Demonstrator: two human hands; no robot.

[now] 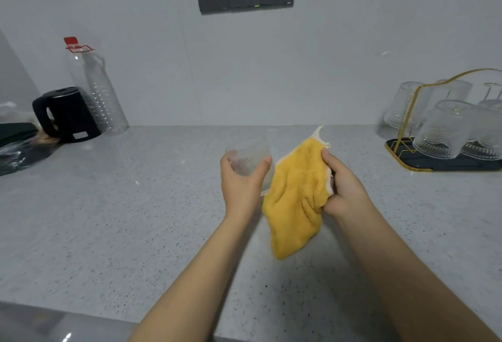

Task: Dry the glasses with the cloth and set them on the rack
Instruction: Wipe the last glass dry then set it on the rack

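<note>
The left hand (241,181) held a glass (248,158) above the counter (122,206), just left of the cloth (296,200) in the right hand (343,187); the rack (445,135) stood far right, the kettle (66,115) far left, before a bottle (95,89)

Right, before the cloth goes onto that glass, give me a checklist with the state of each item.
1. Left hand has a firm grip on the glass: ok, fingers wrap round it.
2. Right hand holds the yellow cloth: ok.
3. Cloth touching the glass: not ok, it hangs beside it.
4. Glass is wet: cannot tell.
5. Free spot on the rack: cannot tell, upturned glasses crowd it and the frame edge cuts it off.
</note>
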